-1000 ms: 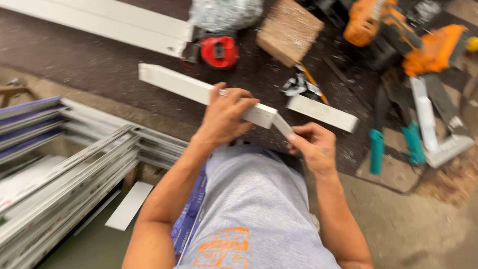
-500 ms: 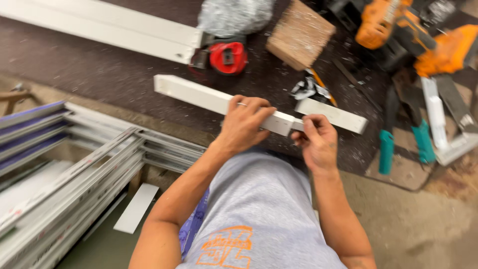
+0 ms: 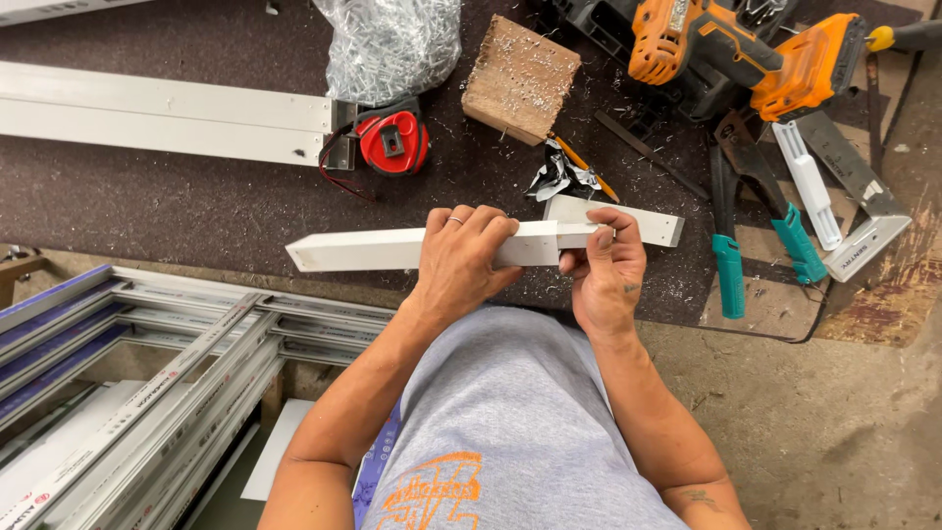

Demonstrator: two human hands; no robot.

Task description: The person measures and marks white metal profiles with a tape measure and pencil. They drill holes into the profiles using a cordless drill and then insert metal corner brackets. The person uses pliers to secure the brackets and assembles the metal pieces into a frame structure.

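Observation:
My left hand (image 3: pixel 463 257) is wrapped around a white square-section tube (image 3: pixel 358 249), held level just above the dark mat. At the tube's right end my right hand (image 3: pixel 605 270) pinches a smaller white insert piece (image 3: pixel 577 235) that sits in the tube's open end. A second short white bar (image 3: pixel 643 220) lies on the mat just behind my right hand. A ring shows on my left hand.
On the dark mat (image 3: pixel 177 201) lie a long white profile (image 3: pixel 157 113), a red tape measure (image 3: pixel 392 142), a bag of screws (image 3: pixel 392 44), a wooden block (image 3: pixel 520 79), an orange drill (image 3: pixel 746 49) and teal-handled snips (image 3: pixel 728 265). Stacked white frames (image 3: pixel 147 383) stand lower left.
The tube has swung from tilted to nearly level and moved closer to me. My right hand shifted from beside the tube's end to gripping the insert there.

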